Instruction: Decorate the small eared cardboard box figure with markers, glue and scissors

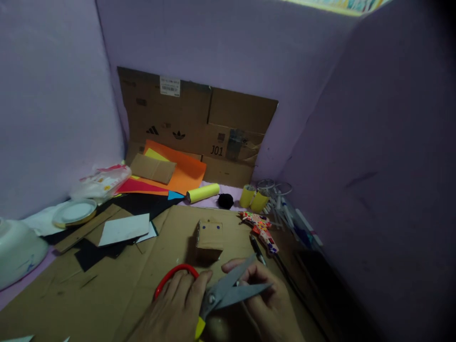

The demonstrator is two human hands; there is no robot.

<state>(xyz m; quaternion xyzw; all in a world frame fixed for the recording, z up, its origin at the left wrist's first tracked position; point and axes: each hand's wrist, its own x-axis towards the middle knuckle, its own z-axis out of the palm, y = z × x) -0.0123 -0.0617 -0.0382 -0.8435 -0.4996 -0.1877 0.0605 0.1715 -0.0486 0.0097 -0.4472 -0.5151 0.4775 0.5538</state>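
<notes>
My left hand [178, 304] is closed around the handles of a pair of scissors [223, 292], one loop red and the other part yellow. The blades stand apart and point to the right. Close by the blades, my right hand [267, 299] is curled with thumb and fingers drawn together. A tiny white bit [238, 283] shows between the blades at its fingertips; its kind is too small to make out. Just beyond both hands stands a small cardboard box [209, 240] with two dark blue dots on its upper side.
A cardboard sheet [156, 266] covers the work surface. To the right lie a patterned glue gun [261, 230] with a cord and a black marker [257, 249]. Farther back are a yellow roll [203, 193], a black fuzzy ball [225, 201] and orange paper [188, 168]. A white bowl [17, 251] stands left.
</notes>
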